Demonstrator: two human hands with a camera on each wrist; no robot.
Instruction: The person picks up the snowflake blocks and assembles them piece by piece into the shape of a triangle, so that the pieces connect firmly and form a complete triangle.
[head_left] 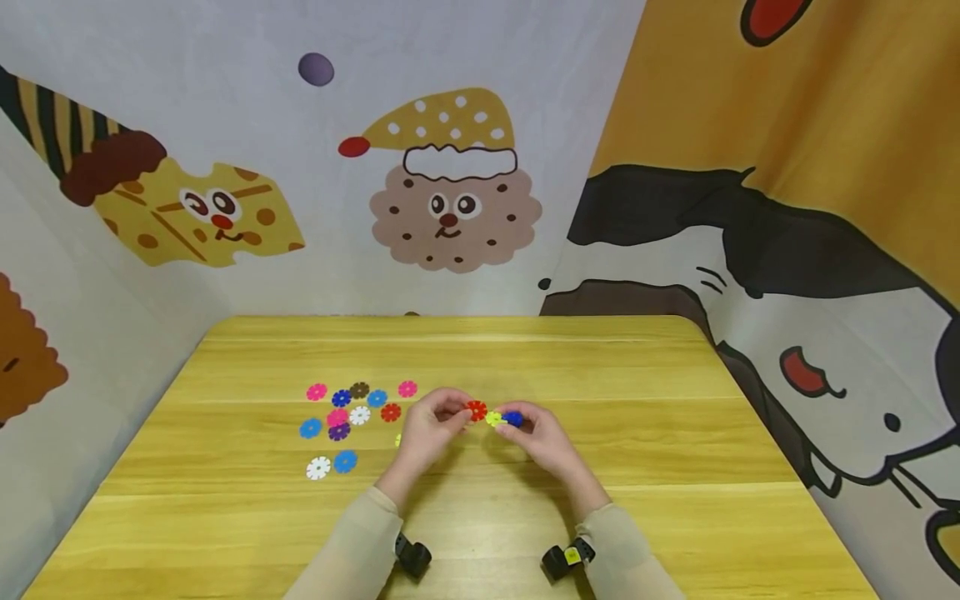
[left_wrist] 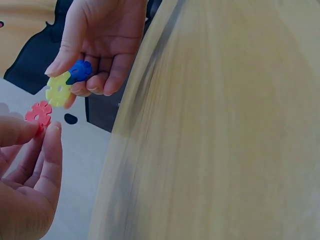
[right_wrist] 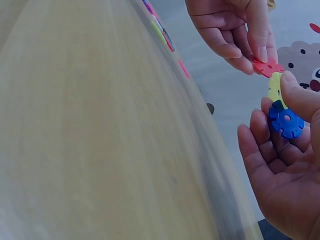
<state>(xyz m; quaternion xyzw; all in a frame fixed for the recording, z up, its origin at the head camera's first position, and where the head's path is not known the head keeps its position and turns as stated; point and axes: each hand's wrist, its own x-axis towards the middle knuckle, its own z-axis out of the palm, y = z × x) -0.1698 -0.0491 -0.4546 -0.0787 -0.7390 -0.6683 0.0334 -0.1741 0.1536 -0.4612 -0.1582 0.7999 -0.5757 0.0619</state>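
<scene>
Both hands are held up over the front middle of the table. My left hand (head_left: 431, 429) pinches a red notched snowflake disc (left_wrist: 38, 114) between thumb and fingers. Thumb and fingers of my right hand (head_left: 546, 435) pinch a yellow notched disc (left_wrist: 58, 89). A blue notched disc (right_wrist: 286, 123) is slotted into that yellow one at an angle and lies by the curled fingers of the right hand. The red disc sits very close to the yellow disc's edge; whether they touch, I cannot tell.
Several loose discs lie flat on the wooden table (head_left: 637, 517) left of the hands, among them a white disc (head_left: 318, 468), a brown disc (head_left: 360, 389) and a purple disc (head_left: 339, 431). One yellow disc (head_left: 398, 440) is partly hidden behind the left wrist. A cartoon-printed curtain (head_left: 270, 125) stands behind.
</scene>
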